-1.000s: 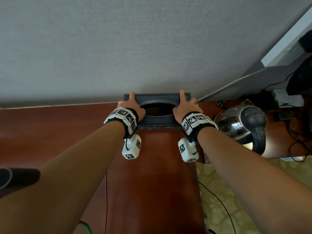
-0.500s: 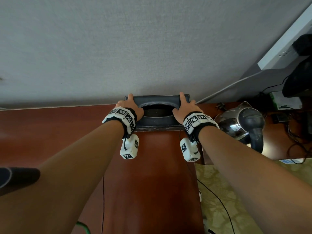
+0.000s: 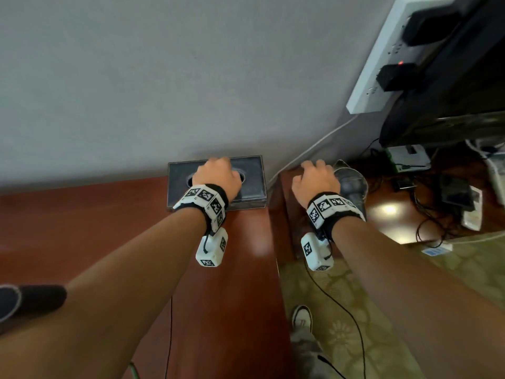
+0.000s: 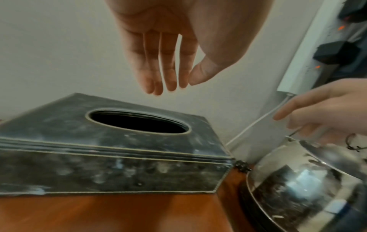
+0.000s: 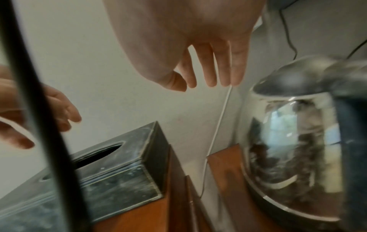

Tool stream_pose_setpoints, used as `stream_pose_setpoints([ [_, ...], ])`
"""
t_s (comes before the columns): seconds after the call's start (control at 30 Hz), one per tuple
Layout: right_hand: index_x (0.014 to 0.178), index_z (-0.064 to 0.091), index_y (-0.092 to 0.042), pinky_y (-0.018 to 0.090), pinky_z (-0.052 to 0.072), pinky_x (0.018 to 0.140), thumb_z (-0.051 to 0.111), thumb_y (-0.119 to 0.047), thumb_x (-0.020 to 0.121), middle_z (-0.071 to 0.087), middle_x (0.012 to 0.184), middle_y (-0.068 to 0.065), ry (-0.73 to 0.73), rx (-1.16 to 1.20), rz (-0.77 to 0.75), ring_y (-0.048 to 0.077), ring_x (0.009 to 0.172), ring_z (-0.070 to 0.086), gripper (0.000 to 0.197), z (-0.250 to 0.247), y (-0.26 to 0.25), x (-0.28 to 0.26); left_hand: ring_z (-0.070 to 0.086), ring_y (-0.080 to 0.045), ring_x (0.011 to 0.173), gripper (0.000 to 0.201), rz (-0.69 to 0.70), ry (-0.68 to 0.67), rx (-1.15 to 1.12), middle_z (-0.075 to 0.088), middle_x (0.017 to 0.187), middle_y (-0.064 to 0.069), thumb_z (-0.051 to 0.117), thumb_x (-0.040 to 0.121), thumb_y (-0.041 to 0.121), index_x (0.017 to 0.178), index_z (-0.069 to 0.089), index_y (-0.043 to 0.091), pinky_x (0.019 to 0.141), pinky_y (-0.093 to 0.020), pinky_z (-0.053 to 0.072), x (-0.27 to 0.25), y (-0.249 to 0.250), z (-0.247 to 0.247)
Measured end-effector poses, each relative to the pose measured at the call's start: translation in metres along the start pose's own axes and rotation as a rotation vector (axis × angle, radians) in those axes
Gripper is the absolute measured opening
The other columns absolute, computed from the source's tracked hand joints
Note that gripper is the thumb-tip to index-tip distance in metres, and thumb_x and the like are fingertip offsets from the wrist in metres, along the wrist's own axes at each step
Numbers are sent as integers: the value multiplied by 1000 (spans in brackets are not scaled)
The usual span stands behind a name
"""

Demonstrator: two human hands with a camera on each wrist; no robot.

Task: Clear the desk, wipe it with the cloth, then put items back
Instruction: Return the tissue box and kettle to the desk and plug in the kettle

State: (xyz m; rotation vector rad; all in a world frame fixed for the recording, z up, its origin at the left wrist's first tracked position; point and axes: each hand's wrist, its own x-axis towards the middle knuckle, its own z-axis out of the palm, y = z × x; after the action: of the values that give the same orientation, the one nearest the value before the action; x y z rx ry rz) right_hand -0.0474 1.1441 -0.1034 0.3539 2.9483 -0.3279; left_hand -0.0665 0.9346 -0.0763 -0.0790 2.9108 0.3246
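A dark leather tissue box [image 3: 252, 184] [image 4: 111, 150] [image 5: 123, 172] with an oval hole stands at the desk's [image 3: 109, 228] far right corner against the wall. My left hand [image 3: 217, 175] [image 4: 168, 72] hovers above its top, fingers straight and relaxed, holding nothing. My right hand [image 3: 314, 177] [image 5: 206, 75] hangs open in the air to the right of the box, beside a shiny steel kettle [image 3: 352, 181] [image 4: 309, 185] [image 5: 298, 157]. It holds nothing and is apart from the kettle. No cloth is in view.
The kettle stands on a lower wooden table [image 3: 388, 214] right of the desk, with tangled cables and small devices [image 3: 451, 195]. A white power strip [image 3: 382, 64] with black plugs hangs on the wall. A white cable [image 5: 218, 125] runs down the wall. Patterned carpet [image 3: 355, 310] lies below.
Both hands have let go of the tissue box. The left hand has risen above its top; the right hand has moved right towards the kettle. The box stays at the wall.
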Motion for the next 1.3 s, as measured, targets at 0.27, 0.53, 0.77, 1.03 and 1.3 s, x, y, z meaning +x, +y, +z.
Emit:
stream_pose_setpoints([
  [0.27,130,54,-12,44,44,91,50,-32,93,51,125,15,63,-103,-3,34,115,48,42,-24,105,-5,61,-38,98,26,53,-33,-35,62,110,-13,47,92,30,103,63,12,71,-35,41,-25,96,35],
  [0.53,124,47,-18,38,50,83,48,-61,91,60,112,7,-181,155,89,28,98,60,54,-11,188,-10,58,-27,80,28,-121,-263,-220,66,94,-6,53,90,39,100,70,19,71,-30,47,-46,176,89],
  [0.77,84,64,-26,37,55,76,28,-92,72,64,76,-5,-502,99,-131,19,75,64,76,18,202,-10,61,-26,81,30,-86,-415,-138,67,96,-5,55,89,43,98,69,19,69,-29,47,-47,208,121],
  [1.03,80,70,-20,29,55,66,74,-40,69,71,76,0,-524,583,95,18,73,68,23,34,193,-8,65,-31,96,32,-29,-474,-5,68,108,-11,49,94,36,106,68,12,80,-33,51,-48,211,130],
  [1.3,80,59,-18,35,43,58,65,-19,61,58,64,5,-397,919,199,21,54,52,20,19,189,-2,63,-32,106,33,-61,-423,-23,66,118,-11,49,96,32,119,67,16,92,-36,52,-50,206,123],
])
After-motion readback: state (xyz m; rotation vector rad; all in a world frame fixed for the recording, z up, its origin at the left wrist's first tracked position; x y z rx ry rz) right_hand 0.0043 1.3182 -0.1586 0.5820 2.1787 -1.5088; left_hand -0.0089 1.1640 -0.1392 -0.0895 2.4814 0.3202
